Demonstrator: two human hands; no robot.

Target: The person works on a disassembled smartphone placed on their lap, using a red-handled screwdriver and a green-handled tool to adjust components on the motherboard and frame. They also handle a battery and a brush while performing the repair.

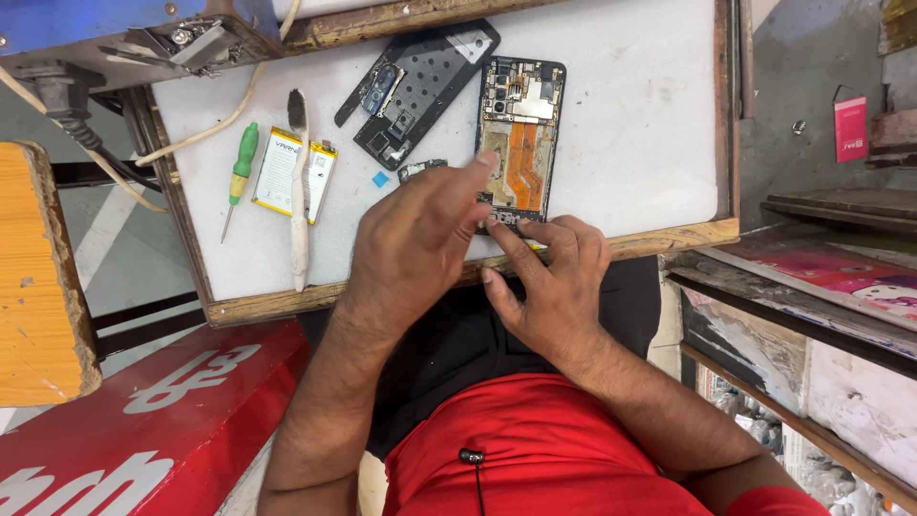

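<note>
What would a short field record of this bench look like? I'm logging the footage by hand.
left hand: over the near end of the opened phone, forefinger stretched onto it
right hand: fingertips at the phone's near edge; whether they pinch something cannot be told
phone: back off, boards and orange flex showing
back cover: beside the phone, inner face up
battery: loose, partly under a brush
screwdriver: green handle, left of the battery
surface: white mat in a wooden frame

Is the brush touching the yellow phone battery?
Touching: the head view shows the brush lying across the yellow phone battery, with no gap between them.
</note>
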